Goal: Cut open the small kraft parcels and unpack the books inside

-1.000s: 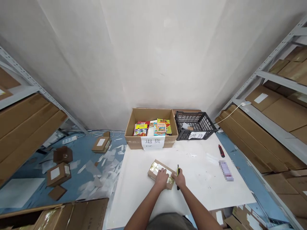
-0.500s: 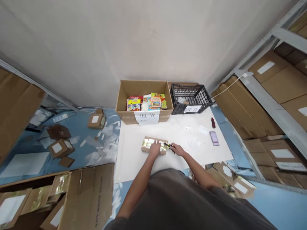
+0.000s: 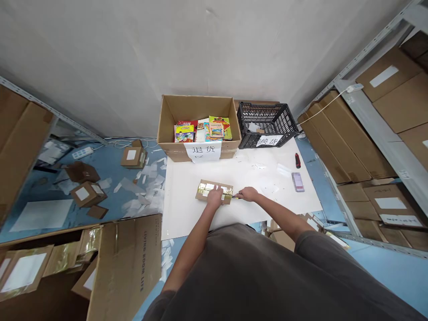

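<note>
A small cardboard box [image 3: 201, 195] sealed with shiny tape lies on the white table. My left hand [image 3: 215, 196] is on top of it, fingers closed over its middle, holding it in place. To the right, my right hand [image 3: 248, 194] is wrapped around a box cutter [image 3: 237, 195]. The cutter points left, its tip at the box's right end; whether the blade is in the tape cannot be made out. Most of the handle is hidden by my fingers.
Behind stand a large carton [image 3: 167, 151] of books and a black plastic crate [image 3: 242, 141]. A red-and-black cutter [image 3: 297, 160] and a blurred purple item [image 3: 298, 182] lie at right. Parcels fill an open carton [image 3: 129, 267] at left; shelving [image 3: 384, 111] stands right.
My right hand has shifted the cutter from over the box's top to its right end, at a flatter angle. My left hand stays on the box. The view has tilted slightly.
</note>
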`<state>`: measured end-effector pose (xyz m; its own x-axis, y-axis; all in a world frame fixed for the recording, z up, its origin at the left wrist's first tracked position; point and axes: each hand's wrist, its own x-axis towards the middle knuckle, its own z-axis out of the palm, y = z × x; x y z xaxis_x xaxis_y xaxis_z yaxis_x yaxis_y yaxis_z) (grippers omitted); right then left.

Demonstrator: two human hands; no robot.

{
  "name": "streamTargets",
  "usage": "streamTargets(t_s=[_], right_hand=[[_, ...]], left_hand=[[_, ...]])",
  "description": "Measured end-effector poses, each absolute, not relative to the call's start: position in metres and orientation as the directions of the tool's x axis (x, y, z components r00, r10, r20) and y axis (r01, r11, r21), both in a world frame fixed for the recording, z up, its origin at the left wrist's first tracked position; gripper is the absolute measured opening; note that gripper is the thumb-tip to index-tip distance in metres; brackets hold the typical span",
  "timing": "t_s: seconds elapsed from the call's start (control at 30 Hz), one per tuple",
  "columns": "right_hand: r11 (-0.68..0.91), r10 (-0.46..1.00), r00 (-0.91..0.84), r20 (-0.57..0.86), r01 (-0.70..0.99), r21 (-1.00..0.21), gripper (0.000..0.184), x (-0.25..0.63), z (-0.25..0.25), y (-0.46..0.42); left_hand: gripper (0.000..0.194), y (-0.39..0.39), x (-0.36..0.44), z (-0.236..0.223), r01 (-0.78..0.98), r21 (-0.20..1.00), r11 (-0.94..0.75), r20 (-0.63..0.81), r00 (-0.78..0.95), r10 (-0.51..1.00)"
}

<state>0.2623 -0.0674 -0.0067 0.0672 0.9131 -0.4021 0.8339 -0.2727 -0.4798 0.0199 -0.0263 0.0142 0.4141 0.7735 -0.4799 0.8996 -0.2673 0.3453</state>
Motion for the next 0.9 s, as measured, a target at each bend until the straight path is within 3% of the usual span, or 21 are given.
streamTargets(t_s=[0.13,0.3,0.4,0.5,0.63,0.73,0.9], right_hand=[[-0.25,0.868,-0.005,-0.496,0.86,-0.445,0.034,0.265,0.0,-0.069],[-0.314,0.796,0.038,-0.604,0.879,-0.359,0.064,0.273,0.009,-0.096],[-0.349,0.815,0.057,-0.577,0.844,-0.408,0.066,0.268,0.013,-0.111],[-0.226,0.867,-0.045,-0.497,0.852,-0.472,0.055,0.254,0.013,-0.116],[-0.111,0.89,-0.09,-0.447,0.908,-0.404,0.042,0.233,0.008,-0.118],[-0.114,0.908,-0.055,-0.416,0.921,-0.372,0.041,0.224,0.006,-0.119],[-0.134,0.908,-0.015,-0.42,0.937,-0.322,0.038,0.206,0.005,-0.113]], left_hand=[[0.076,-0.025,0.011,0.011,0.884,0.383,-0.268,-0.448,0.431,0.783],[0.094,-0.006,-0.006,-0.005,0.9,0.353,-0.255,-0.329,0.375,0.867],[0.112,0.005,-0.01,-0.018,0.924,0.292,-0.247,-0.37,0.348,0.861],[0.097,0.009,-0.012,-0.026,0.922,0.284,-0.262,-0.363,0.356,0.861],[0.071,0.003,-0.021,-0.027,0.876,0.331,-0.351,-0.212,0.432,0.877],[0.068,-0.003,-0.025,-0.023,0.875,0.327,-0.357,-0.158,0.423,0.892],[0.072,-0.008,-0.021,-0.009,0.886,0.314,-0.342,-0.185,0.411,0.893]])
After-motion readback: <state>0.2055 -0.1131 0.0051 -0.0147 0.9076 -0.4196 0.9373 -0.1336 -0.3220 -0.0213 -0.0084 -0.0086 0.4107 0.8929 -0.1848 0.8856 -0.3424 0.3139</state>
